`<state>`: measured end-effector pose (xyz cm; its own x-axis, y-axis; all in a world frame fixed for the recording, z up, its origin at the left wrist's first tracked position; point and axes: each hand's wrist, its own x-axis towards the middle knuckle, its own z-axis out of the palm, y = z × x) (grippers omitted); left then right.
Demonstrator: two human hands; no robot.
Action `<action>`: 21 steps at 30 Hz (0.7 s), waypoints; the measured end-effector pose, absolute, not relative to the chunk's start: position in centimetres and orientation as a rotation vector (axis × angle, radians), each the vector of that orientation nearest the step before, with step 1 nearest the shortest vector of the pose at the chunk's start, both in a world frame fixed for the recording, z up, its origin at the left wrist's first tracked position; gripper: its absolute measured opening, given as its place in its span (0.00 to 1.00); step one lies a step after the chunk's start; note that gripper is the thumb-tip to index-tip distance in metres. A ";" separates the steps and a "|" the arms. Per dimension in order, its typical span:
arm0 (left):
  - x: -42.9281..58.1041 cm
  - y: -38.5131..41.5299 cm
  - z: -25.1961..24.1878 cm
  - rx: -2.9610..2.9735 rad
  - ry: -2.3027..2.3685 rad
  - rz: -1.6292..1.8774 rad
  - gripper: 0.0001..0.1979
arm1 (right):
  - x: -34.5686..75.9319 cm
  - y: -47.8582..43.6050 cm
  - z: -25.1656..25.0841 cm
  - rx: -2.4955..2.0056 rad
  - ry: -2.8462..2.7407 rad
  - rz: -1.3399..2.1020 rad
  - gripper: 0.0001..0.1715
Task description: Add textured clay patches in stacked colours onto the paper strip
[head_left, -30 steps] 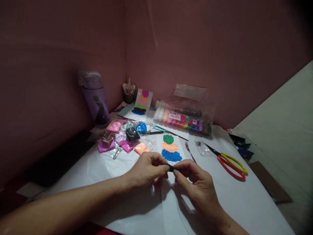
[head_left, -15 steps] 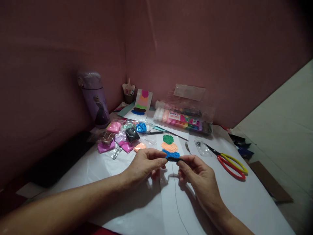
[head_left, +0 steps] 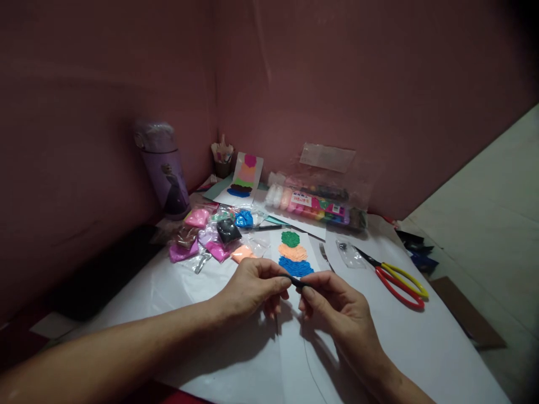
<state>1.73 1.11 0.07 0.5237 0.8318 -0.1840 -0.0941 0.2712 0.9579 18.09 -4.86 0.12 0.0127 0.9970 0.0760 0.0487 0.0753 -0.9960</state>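
Note:
Between my two hands stretches a short roll of black clay (head_left: 297,281), pinched at each end. My left hand (head_left: 256,287) grips its left end with thumb and fingertips. The right end sits between the thumb and forefinger of my right hand (head_left: 337,300). Just beyond the fingers lies a white paper strip (head_left: 273,244) bearing textured clay patches: green (head_left: 290,239), peach (head_left: 293,253) and blue (head_left: 296,266). A thin dark line runs down the paper below the hands.
Bagged clay (head_left: 227,230) in several colours lies back left beside a purple bottle (head_left: 165,171). A finished strip (head_left: 246,177) and a clear pack of clay tubes (head_left: 315,205) stand behind. A small fork (head_left: 324,255) and red-and-yellow scissors (head_left: 398,283) lie right.
Both hands have come slightly lower and nearer, uncovering more of the blue patch. The black clay roll now tilts down to the right and shows less between the fingers.

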 end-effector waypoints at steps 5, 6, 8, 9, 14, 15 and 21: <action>1.7 1.1 0.1 1.091 0.832 0.731 0.12 | 18.1 -4.6 0.2 -1.265 -1.254 1.012 0.07; 1.8 1.1 0.1 1.082 0.823 0.734 0.13 | 18.1 -4.5 0.2 -1.282 -1.251 0.985 0.07; 1.8 1.1 0.2 1.068 0.789 0.743 0.14 | 18.2 -4.4 0.1 -1.294 -1.240 0.937 0.07; 1.8 1.1 0.2 1.064 0.769 0.747 0.15 | 18.2 -4.3 0.1 -1.290 -1.232 0.924 0.07; 1.9 1.1 0.2 1.077 0.786 0.780 0.16 | 18.0 -4.6 0.2 -1.211 -1.155 1.037 0.09; 1.9 1.1 0.2 1.086 0.797 0.789 0.15 | 17.9 -4.7 0.3 -1.191 -1.149 1.087 0.09; 2.0 0.8 0.2 1.114 0.714 0.741 0.14 | 17.4 -4.9 0.4 -1.191 -1.149 1.185 0.08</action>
